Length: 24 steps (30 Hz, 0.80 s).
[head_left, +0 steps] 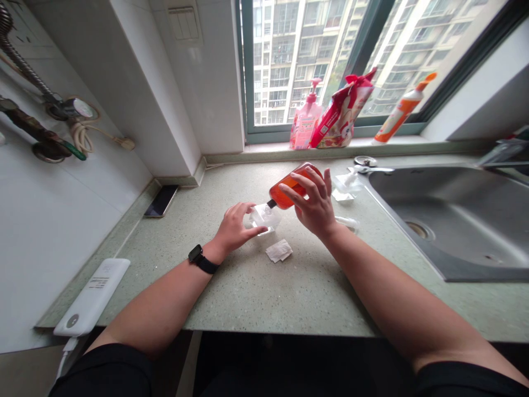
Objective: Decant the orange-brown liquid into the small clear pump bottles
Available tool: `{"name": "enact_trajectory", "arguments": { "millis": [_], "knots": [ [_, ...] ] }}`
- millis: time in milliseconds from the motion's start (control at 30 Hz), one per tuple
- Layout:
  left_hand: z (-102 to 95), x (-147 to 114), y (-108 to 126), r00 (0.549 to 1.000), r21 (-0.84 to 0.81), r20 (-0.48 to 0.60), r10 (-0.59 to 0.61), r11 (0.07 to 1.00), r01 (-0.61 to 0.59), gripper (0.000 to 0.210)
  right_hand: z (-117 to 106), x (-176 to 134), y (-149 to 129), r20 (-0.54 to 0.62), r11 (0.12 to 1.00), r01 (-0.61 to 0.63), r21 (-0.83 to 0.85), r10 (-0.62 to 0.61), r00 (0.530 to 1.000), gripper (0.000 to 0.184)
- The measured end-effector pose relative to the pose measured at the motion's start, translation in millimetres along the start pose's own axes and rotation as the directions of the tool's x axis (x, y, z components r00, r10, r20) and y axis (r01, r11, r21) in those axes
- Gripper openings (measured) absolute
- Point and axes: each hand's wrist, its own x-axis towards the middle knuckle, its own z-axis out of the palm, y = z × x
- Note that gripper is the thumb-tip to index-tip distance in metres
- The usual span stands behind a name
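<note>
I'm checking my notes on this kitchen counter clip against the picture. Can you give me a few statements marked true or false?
1. The right hand tilts an orange bottle toward a small clear container. True.
2. The left hand rests on the phone. False: it holds the clear container; the phone lies apart by the wall.
3. A watch sits on the left wrist. True.
4. The pink pump bottle stands in the sink. False: it stands on the windowsill.

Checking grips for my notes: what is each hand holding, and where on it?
Right hand grips the tilted orange bottle around its body; left hand steadies the small clear container by its side.
</note>
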Motion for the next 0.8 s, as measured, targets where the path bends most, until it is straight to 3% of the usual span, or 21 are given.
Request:
{"name": "enact_trajectory", "arguments": {
  "millis": [400,800],
  "knots": [
    [-0.6,-0.4,-0.1,1.0,0.003,0.005,0.002,1.0,-0.002,0.063,-0.6,0.5,-0.1,-0.007,1.0,0.01,0.007,-0.01,1.0,0.09],
    [-0.6,-0.4,0.6,1.0,0.004,0.002,0.003,1.0,-0.003,0.063,-1.0,-0.4,2.7,0.071,1.0,-0.009,-0.008,0.01,0.997,0.092]
  ]
}}
